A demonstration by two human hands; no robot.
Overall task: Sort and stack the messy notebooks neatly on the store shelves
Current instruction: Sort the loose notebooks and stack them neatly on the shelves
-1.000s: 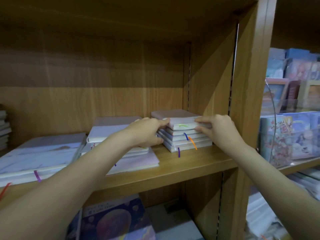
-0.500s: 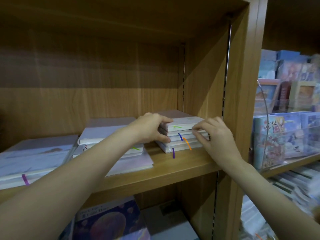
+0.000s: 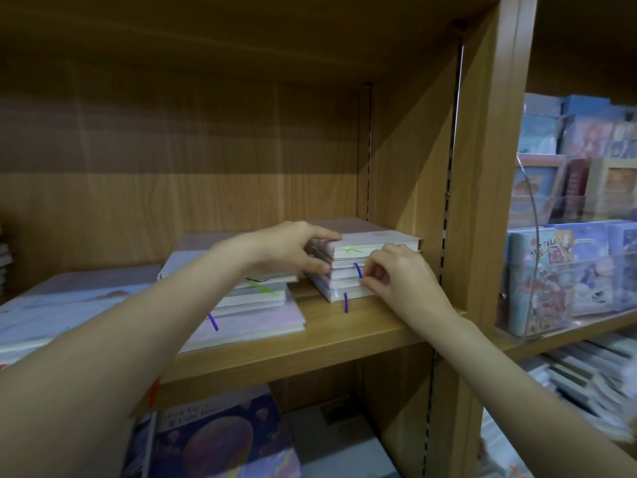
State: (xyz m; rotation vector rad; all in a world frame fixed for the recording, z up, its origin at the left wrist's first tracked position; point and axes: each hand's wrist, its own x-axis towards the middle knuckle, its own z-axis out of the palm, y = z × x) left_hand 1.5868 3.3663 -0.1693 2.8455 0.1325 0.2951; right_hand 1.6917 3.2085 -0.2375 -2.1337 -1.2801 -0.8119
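Observation:
A small stack of pale notebooks (image 3: 370, 238) with coloured ribbon markers stands at the right end of the wooden shelf (image 3: 310, 343). My left hand (image 3: 293, 248) grips the stack's left front corner, thumb below and fingers over the top book. My right hand (image 3: 396, 274) has curled fingers against the stack's front edge, around its lower books. Left of it lies a second, wider stack of notebooks (image 3: 241, 291), and a flat pale stack (image 3: 69, 305) sits further left, partly hidden by my forearm.
The shelf's upright side panel (image 3: 482, 201) stands just right of the small stack. Beyond it, a clear acrylic holder (image 3: 531, 270) carries colourful illustrated books. The lower shelf holds a purple-covered book (image 3: 220, 439). Open shelf space lies behind and above the stacks.
My right hand has slid from the top right of the small stack down to its front edge. My left hand stays at the left corner. The view shifted slightly left.

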